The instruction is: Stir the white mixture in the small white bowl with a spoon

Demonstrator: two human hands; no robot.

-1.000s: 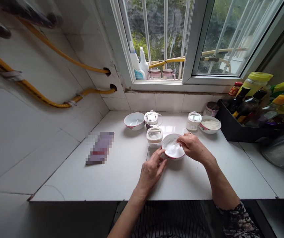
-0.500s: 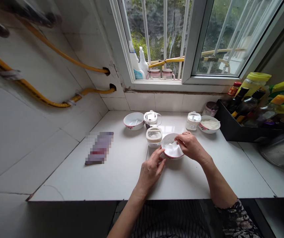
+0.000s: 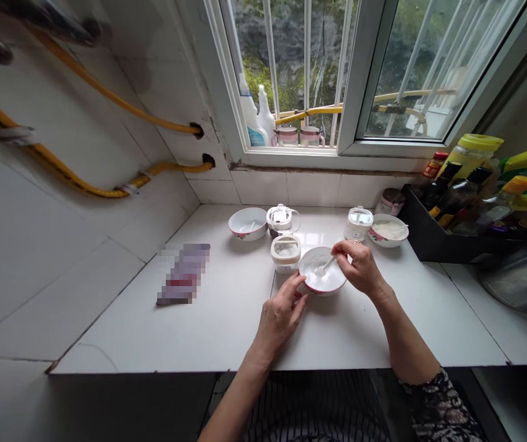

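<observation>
White surface (image 3: 120, 331): one, with one black box (image 3: 433, 239) toward its back right.
Bowls: three; left bowl (image 3: 247, 235) and right bowl (image 3: 387, 242) near the back edge, middle bowl (image 3: 328, 292) well in from the front edge.
White-lidded jars (image 3: 286, 258): three.
White spoon (image 3: 323, 269): one I can make out clearly, slanting into the middle bowl.
Middle bowl's look: upright, white, red-trimmed, something white inside.
Left hand (image 3: 278, 319): half curled, fingertips on the bowl's left rim; gripping or not, I can't tell.
Right hand (image 3: 360, 267): pinched around the spoon's handle.
</observation>
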